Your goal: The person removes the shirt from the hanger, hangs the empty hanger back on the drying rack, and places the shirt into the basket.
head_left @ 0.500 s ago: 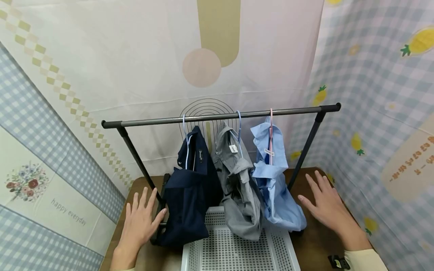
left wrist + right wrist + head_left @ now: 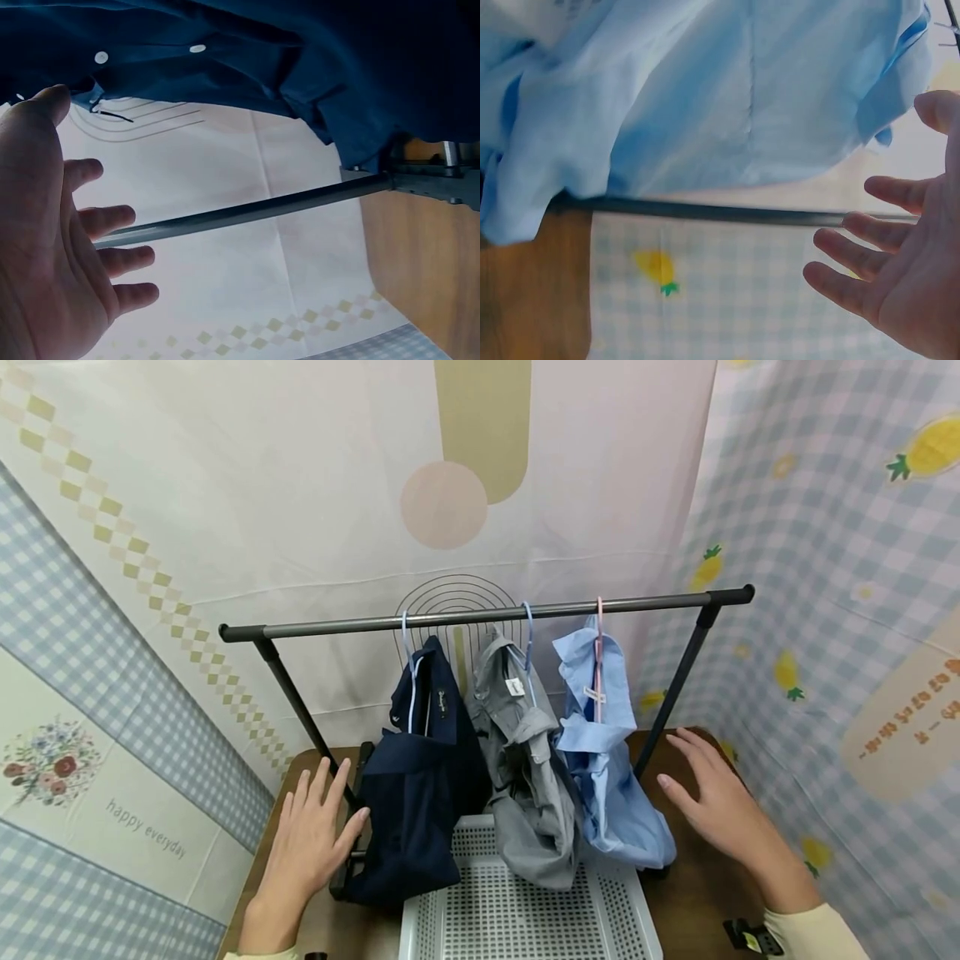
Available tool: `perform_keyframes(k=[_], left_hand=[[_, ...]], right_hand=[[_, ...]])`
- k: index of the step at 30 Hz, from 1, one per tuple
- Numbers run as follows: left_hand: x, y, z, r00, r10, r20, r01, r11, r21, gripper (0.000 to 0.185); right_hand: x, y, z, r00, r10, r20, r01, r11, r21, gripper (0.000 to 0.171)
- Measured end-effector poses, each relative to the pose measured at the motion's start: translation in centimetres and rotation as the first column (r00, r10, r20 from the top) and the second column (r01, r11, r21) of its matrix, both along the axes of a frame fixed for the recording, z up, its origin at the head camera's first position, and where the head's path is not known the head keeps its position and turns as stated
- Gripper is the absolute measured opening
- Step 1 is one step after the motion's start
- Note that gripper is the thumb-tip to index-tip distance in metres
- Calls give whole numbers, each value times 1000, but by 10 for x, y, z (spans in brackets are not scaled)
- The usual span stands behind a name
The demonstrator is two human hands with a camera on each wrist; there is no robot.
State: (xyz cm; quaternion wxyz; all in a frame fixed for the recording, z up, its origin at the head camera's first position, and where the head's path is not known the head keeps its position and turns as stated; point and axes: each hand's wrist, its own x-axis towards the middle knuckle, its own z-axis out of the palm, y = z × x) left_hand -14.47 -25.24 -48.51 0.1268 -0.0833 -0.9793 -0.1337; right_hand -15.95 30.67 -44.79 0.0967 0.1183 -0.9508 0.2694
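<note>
Three shirts hang on hangers from a black clothes rail point(image 2: 487, 614): a navy shirt point(image 2: 420, 777), a grey shirt point(image 2: 525, 760) and a light blue shirt point(image 2: 607, 760). My left hand point(image 2: 311, 839) hovers open beside the navy shirt point(image 2: 300, 60), near the rail's left leg point(image 2: 247, 214). Fingers spread, my right hand point(image 2: 712, 806) is open to the right of the light blue shirt point(image 2: 727, 97), close to the right leg point(image 2: 705, 212). Neither hand holds anything.
A white perforated basket point(image 2: 525, 910) sits on the brown table point(image 2: 690, 902) below the shirts. Patterned cloth walls point(image 2: 840, 610) close in on three sides. A small black clip point(image 2: 750, 937) lies near my right sleeve.
Both hands have moved slightly forward, toward the rail's legs. The shirts hang as before.
</note>
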Motion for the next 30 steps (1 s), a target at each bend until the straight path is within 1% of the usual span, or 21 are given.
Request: perform_keyframes(k=[3, 5, 8, 10, 14, 20, 22, 24, 26, 28, 30], left_hand=[[-2, 2, 6, 999, -16, -34, 16, 1000, 13, 74], [-3, 3, 10, 998, -31, -64, 32, 999, 17, 74], [-4, 4, 17, 992, -58, -111, 61, 998, 23, 72], [-4, 4, 22, 987, -77, -141, 81, 996, 26, 71], [-6, 5, 34, 979, -105, -172, 114, 993, 44, 70], [-11, 7, 52, 980, -131, -147, 143, 987, 69, 69], [-14, 7, 58, 977, -141, -159, 155, 985, 78, 69], [-16, 8, 65, 970, -149, -194, 169, 982, 90, 68], [-19, 9, 72, 957, -159, -242, 188, 977, 103, 65], [-21, 11, 78, 939, -165, -302, 207, 972, 115, 61], [-23, 12, 84, 916, -175, -360, 232, 965, 119, 57]], right_hand=[[2, -6, 9, 1000, 22, 7, -22, 999, -33, 66], [2, -10, 13, 999, 39, -6, -39, 998, -49, 63], [4, -15, 19, 998, 54, -22, -56, 995, -79, 59], [5, -18, 23, 998, 60, -7, -61, 993, -100, 58], [5, -24, 32, 996, 52, 73, -42, 991, -129, 62], [2, -37, 44, 981, 48, 189, -18, 987, -161, 76], [0, -42, 47, 976, 48, 214, -11, 986, -168, 80], [-1, -47, 50, 971, 39, 235, 2, 985, -172, 83], [-3, -53, 52, 968, 26, 251, 22, 982, -187, 85], [-5, -57, 53, 965, 13, 261, 41, 979, -199, 85], [-7, -61, 53, 964, 10, 266, 49, 976, -214, 83]])
